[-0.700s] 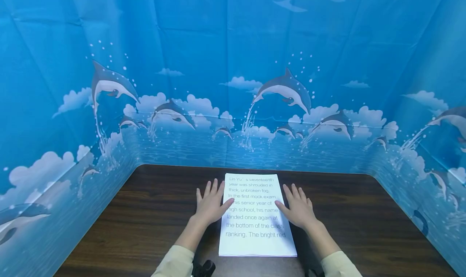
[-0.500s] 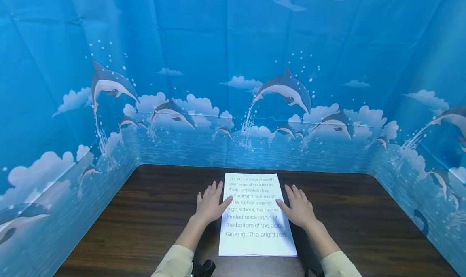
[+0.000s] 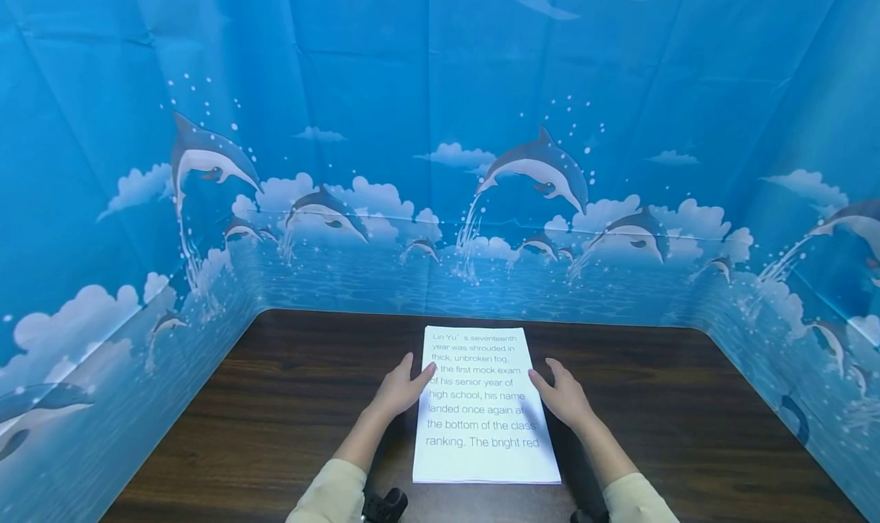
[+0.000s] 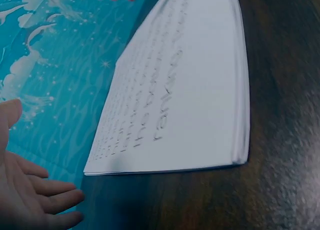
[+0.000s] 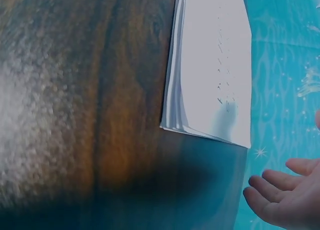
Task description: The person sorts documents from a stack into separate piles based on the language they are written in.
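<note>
A stack of white paper sheets [image 3: 484, 462] with large printed English text lies flat on the dark wooden table, its several layers showing at the edges in both wrist views. Beside its left edge is my left hand [image 3: 397, 392], palm turned inward, the thumb over the paper's margin in the head view. On the opposite side my right hand [image 3: 567, 397] mirrors it, with the thumb near the right edge. Both wrist views show a gap between the fingers [image 4: 55, 196] and the stack. Neither hand grips anything.
The dark wooden table [image 3: 275, 424] extends to both sides of the stack. A blue curtain [image 3: 385, 279] printed with dolphins and clouds surrounds its back and sides. A black wrist device [image 3: 386, 505] sits below the left sleeve.
Both hands have turned from palms down with spread fingers to palms facing inward, fingers lowered along the paper's sides. The thumbs have drawn outward toward the edges. The stack has stayed put.
</note>
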Motion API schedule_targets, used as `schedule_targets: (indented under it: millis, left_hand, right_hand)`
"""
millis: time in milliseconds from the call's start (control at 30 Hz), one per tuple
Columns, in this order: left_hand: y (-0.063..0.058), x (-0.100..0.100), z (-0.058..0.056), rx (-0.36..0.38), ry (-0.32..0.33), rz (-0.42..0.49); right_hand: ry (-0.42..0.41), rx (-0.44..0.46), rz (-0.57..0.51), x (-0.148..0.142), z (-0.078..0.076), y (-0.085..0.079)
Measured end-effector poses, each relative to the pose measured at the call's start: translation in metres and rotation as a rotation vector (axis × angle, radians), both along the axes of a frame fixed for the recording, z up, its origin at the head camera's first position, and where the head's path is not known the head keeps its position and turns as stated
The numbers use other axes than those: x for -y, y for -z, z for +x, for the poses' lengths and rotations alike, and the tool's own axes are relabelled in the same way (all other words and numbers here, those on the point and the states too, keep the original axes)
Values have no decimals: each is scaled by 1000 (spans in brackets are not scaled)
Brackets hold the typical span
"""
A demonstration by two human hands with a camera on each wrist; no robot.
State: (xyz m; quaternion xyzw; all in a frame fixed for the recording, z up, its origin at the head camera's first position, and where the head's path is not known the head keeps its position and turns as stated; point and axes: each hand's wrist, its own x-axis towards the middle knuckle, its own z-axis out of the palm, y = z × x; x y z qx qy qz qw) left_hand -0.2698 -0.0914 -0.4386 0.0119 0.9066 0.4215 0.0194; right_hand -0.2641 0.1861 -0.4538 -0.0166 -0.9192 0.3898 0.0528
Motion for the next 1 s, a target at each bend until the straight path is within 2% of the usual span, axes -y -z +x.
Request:
schedule_targets:
  millis: [200, 333, 400, 467, 567, 633, 733, 867, 1000]
  left_hand:
    - [0, 0, -4, 108, -6, 199]
    - [5, 1, -7, 132, -31, 267]
    - [14, 2, -12, 147, -37, 301]
    - [29, 4, -22, 156, -51, 326]
    - [60, 8, -45, 171, -68, 337]
    - [74, 9, -58, 177, -92, 338]
    - [53, 6, -43, 195, -100, 368]
    - [11, 1, -13, 214, -86, 417]
    - [13, 2, -14, 220, -98, 440]
  right_hand:
    - [42, 76, -7, -18, -31, 50]
    - [40, 116, -70, -23, -41, 67]
    - [38, 131, -100, -23, -42, 69]
    - [46, 142, -129, -23, -42, 68]
    - [54, 158, -156, -22, -41, 65]
    - [54, 165, -182, -22, -41, 64]
    - [60, 172, -225, -22, -42, 66]
    - [77, 178, -260, -22, -44, 70]
    - [92, 192, -272, -20, -43, 70]
